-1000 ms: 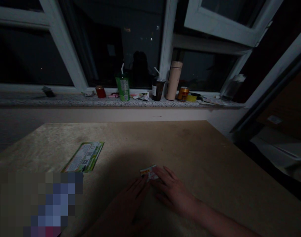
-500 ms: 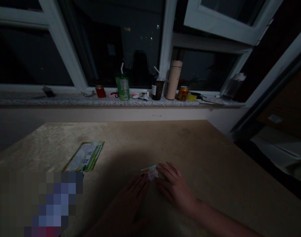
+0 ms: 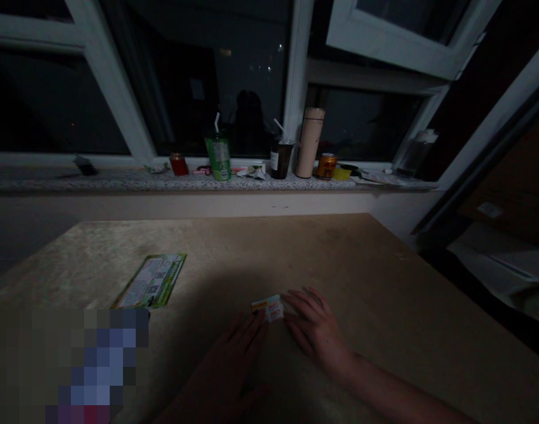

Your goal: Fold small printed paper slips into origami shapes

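Observation:
A small folded paper (image 3: pixel 268 307) with red and yellow print lies on the dim wooden table (image 3: pixel 366 277). My left hand (image 3: pixel 234 365) rests flat on the table just below and left of it, fingertips near its edge. My right hand (image 3: pixel 316 330) lies flat to the right of the paper, fingers spread and touching or nearly touching its right side. Neither hand grips anything.
A green printed leaflet (image 3: pixel 151 281) lies at the table's left. On the stone windowsill (image 3: pixel 75 179) stand a red can (image 3: pixel 178 164), a green cup with straw (image 3: pixel 219 154), a dark cup (image 3: pixel 280 159), a tall beige flask (image 3: pixel 308 143) and an orange can (image 3: pixel 326 166).
My right hand has slid off the small paper to its right, uncovering it. My left hand has stayed almost still.

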Motion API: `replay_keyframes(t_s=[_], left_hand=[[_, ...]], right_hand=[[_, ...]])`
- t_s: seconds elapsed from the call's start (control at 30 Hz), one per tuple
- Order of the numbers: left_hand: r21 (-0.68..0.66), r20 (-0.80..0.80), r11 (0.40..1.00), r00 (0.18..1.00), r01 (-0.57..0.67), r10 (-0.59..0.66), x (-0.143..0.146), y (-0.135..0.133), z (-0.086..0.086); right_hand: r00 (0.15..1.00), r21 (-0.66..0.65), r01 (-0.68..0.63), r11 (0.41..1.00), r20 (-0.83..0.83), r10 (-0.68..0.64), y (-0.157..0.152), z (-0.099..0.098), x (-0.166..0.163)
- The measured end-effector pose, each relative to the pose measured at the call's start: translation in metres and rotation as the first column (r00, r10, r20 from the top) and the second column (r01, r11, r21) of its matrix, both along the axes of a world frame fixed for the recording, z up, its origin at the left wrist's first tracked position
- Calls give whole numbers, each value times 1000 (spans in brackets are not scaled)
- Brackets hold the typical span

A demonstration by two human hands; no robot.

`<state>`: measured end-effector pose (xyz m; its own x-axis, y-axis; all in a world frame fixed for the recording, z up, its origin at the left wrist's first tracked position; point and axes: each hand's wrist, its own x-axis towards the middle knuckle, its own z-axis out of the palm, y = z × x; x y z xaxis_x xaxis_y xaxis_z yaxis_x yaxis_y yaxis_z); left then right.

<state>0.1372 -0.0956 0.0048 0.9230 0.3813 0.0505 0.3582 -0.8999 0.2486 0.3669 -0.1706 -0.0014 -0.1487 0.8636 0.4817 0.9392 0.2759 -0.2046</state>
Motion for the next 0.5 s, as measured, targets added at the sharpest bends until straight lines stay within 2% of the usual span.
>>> replay_keyframes(t_s=[0.2,0.3,0.4,0.5], left_hand=[[38,15,999,1000,15,-15,0,0,-3],[38,6,999,1000,8,-9,0,0,-4],[43,-15,999,1000,10,-10,1,0,-1],[51,-9,999,1000,16,-16,3,-1,2]], right_hand=[[998,-9,-16,1000,63,17,-2,4,0],[995,-38,-71,997,71,74,-2,5,-1],[987,-102,-150,983,47,155,-1,4,-2],[987,-111,-162,981,-5,162,2,1,-3]])
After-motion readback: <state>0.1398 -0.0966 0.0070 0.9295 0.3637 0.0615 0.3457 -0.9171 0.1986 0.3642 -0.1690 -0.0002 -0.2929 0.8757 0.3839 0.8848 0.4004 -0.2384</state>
